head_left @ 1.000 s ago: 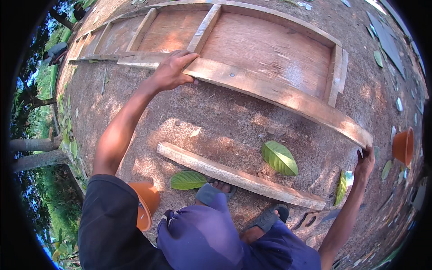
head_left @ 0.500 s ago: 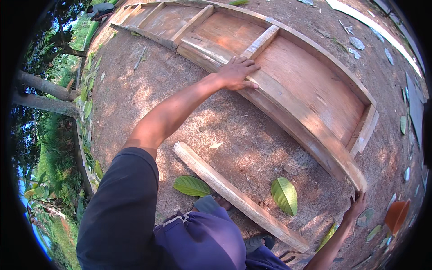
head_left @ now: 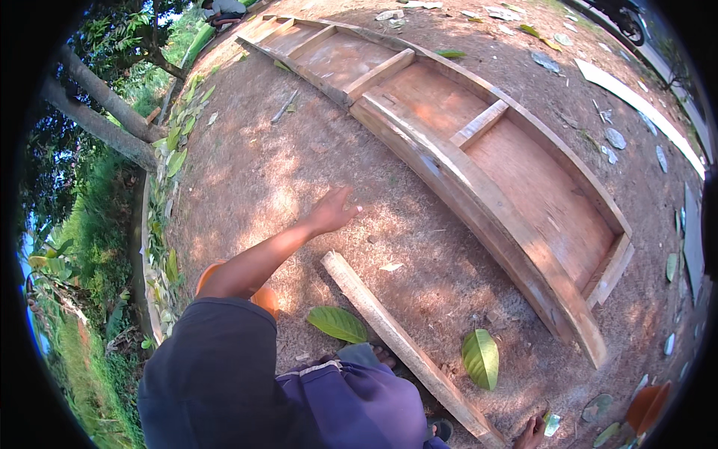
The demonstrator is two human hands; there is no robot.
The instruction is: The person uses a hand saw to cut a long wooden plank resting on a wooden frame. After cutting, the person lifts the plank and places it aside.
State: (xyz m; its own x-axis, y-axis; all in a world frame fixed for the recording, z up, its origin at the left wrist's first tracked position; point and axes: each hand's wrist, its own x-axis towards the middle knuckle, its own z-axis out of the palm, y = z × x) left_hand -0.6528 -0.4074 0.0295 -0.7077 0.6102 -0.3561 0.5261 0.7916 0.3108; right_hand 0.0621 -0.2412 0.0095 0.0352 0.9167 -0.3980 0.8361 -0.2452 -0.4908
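A long wooden frame [head_left: 490, 123] with crosspieces and reddish panels lies on the ground. A thick plank [head_left: 516, 236] rests along its near side, its right end jutting past the corner. My left hand [head_left: 333, 211] hovers over bare soil, fingers apart, holding nothing and clear of the frame. Closer to me, a loose wooden beam [head_left: 407, 344] lies slanting by my feet. Low at the right, my right hand [head_left: 531, 432] is beside the beam's lower end, partly cut off by the picture's edge; its fingers are too small to read.
Large green leaves [head_left: 481, 359] lie around the beam. Something orange [head_left: 265, 301] shows behind my left forearm. Tree trunks [head_left: 105, 127] and a leaf-strewn edge run along the left. A pale strip [head_left: 639, 112] lies at the far right. Another person [head_left: 224, 11] crouches at the far left.
Both hands have come off the plank. The left has drawn back toward me and left; the right has dropped toward the loose beam's lower end. The view has shifted, too.
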